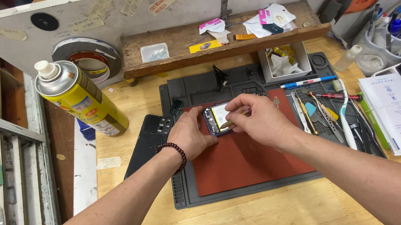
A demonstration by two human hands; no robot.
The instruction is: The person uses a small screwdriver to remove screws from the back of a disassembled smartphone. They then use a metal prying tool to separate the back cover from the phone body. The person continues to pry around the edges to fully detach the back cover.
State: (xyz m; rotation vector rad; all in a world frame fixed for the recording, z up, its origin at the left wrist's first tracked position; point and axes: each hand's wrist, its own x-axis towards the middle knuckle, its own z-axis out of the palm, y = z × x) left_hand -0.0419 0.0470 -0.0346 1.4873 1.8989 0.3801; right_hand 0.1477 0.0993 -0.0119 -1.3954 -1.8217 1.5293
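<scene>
Left hand [190, 135] grips the opened phone [216, 119] by its left edge, at the top edge of the smooth red mat [250, 160] on the ribbed dark work mat [186, 194]. Right hand [260, 119] pinches a thin brownish pry tool [233, 120], tip inside the phone; phone's right half hidden by fingers. Glossy yellow spray can [81, 98] leans near the tabletop's back-left corner.

Light wooden workbench [237, 218], bearing a dark grey work mat [191, 193] with a red pad [250, 160] on top, a yellow spray can [83, 98] standing at the left, a black phone back cover [147, 139] half on the mat, a printed leaflet [396, 112] to the right.
</scene>
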